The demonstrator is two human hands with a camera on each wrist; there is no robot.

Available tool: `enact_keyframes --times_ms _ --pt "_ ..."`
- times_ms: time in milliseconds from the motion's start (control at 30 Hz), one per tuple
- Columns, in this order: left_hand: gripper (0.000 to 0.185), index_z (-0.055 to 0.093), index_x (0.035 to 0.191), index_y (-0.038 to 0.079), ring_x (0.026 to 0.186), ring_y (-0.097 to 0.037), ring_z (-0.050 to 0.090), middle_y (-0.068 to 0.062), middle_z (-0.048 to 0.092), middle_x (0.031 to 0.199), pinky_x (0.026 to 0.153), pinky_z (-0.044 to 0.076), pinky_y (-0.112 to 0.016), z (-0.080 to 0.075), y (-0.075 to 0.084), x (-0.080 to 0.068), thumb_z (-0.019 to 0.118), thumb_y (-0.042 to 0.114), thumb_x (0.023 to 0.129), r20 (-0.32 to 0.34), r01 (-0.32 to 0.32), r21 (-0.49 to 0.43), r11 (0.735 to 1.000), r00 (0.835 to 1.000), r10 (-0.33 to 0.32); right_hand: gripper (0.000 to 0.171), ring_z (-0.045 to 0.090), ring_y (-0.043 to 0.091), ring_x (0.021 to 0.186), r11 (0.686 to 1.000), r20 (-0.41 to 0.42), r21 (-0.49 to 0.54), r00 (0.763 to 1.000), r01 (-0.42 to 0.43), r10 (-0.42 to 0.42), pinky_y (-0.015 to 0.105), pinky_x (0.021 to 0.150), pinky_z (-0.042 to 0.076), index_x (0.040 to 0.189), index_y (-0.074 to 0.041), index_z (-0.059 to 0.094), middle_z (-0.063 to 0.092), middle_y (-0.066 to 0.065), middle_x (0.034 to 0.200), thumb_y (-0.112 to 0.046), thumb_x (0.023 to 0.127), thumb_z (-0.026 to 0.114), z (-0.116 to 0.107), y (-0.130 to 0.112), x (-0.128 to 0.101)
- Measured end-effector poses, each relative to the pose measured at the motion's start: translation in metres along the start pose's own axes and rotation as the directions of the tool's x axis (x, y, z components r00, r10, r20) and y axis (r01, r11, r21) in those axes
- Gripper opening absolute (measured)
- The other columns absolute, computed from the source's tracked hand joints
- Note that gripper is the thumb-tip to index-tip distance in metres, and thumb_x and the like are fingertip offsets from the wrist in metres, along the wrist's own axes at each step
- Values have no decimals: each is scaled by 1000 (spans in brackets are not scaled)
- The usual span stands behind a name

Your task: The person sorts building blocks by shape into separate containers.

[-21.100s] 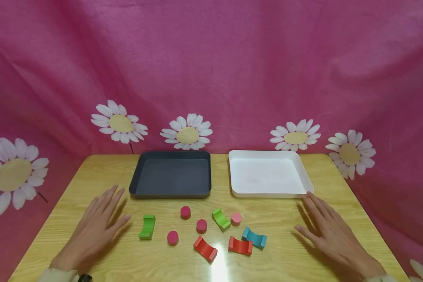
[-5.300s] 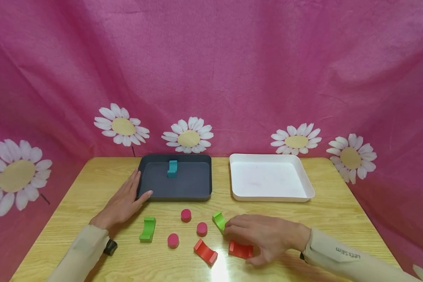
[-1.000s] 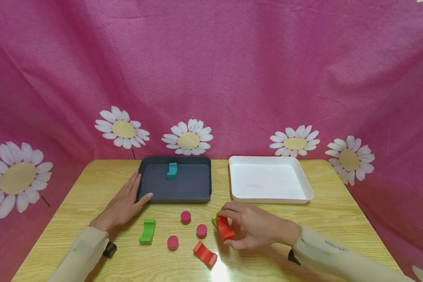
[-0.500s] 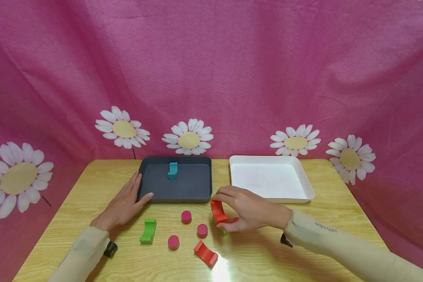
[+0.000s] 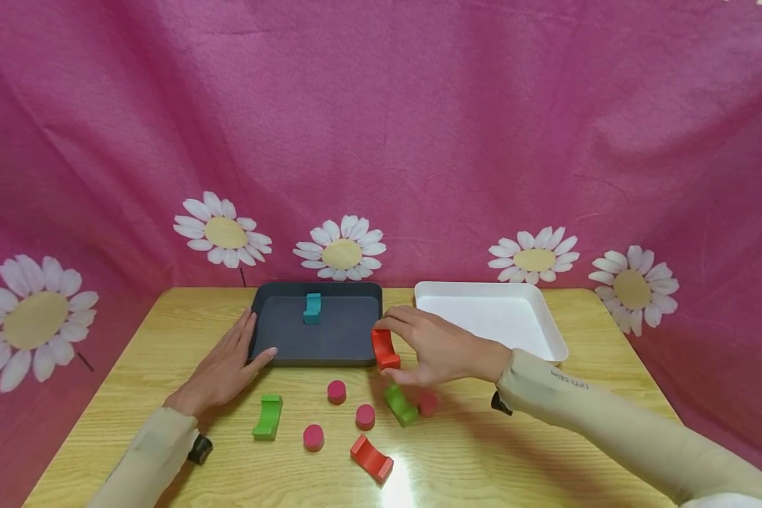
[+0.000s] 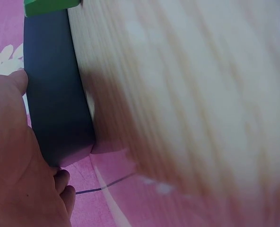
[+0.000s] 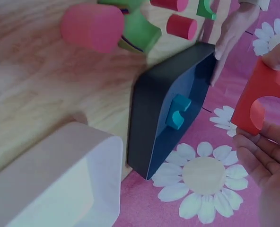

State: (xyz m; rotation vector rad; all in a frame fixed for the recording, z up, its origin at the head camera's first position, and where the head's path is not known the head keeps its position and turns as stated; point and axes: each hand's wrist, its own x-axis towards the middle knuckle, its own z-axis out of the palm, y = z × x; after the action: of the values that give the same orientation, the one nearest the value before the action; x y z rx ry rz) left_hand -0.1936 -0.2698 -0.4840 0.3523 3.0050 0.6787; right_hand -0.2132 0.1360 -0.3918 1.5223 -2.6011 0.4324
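Head view shows the right hand (image 5: 441, 351) pinching a red arch block (image 5: 384, 349) between thumb and fingertips, lifted off the table (image 5: 546, 423) just outside the near right corner of the dark tray (image 5: 317, 356). Below the grip lie a green arch block (image 5: 400, 404) and a pink cylinder (image 5: 428, 403); keep the carried block high enough to pass over both and over the tray wall. Beyond the grip, inside the tray, a teal block (image 5: 312, 308) stands at the far wall; lower the red block short of it. The left hand (image 5: 222, 370) lies flat with straight fingers against the tray's left wall, bracing it. Release only once the block rests on the tray floor
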Motion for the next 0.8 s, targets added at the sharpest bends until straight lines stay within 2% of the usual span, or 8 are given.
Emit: enact_keyframes --times_ms 367,533,800 --pt "97 6 171 0 162 -49 12 -23 4 179 129 16 -67 1 -1 0 54 56 108 1 -5 5 1000 1000 5 60 58 15 108 999 -32 13 998 -47 47 33 96 57 135 -7 63 60 0 123 -43 90 79 -4 12 26" --pt "97 6 171 0 162 -49 11 -22 3 179 129 16 -67 0 0 0 53 57 108 6 -4 3 1000 1000 4 62 60 20 108 997 -36 35 997 -64 66 31 91 58 136 -5 63 61 2 122 -41 89 82 -5 18 40" --pt "96 6 171 -1 162 -49 11 -23 4 179 129 16 -67 -2 2 -2 53 56 109 4 -7 -10 1000 1000 7 63 57 19 116 995 -44 33 995 -93 94 33 95 58 138 -5 61 61 5 128 -38 88 81 -1 25 56"
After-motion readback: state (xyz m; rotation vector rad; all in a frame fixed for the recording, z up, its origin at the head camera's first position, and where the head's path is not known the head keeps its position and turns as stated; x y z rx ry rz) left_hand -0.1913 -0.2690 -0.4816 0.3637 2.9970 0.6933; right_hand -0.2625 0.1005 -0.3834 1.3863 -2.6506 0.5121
